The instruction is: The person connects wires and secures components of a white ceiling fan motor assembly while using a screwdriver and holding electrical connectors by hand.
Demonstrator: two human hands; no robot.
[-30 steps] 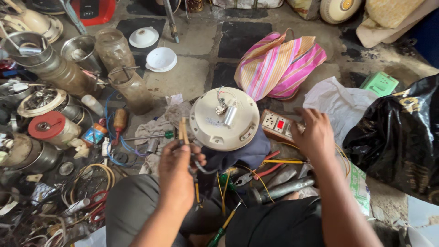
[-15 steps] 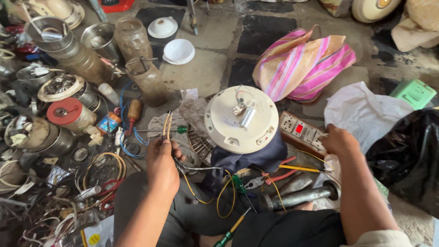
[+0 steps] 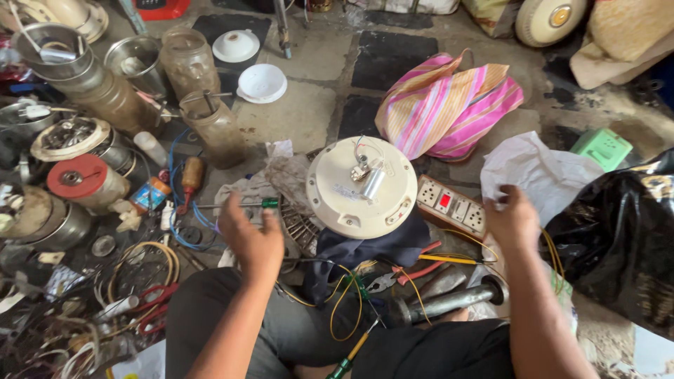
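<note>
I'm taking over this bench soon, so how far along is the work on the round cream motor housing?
Looks done: the round cream housing sits on a dark cloth, its small capacitor and wires exposed on top. In hand: nothing; the left hand and right hand hover open either side. Apparently left: yellow wires lie loose, with pliers and a screwdriver lying nearby.

I count one cream round fan motor housing at centre, one socket strip at three o'clock, two white lids at eleven, two murky glass jars at ten, one striped bag at one.
</note>
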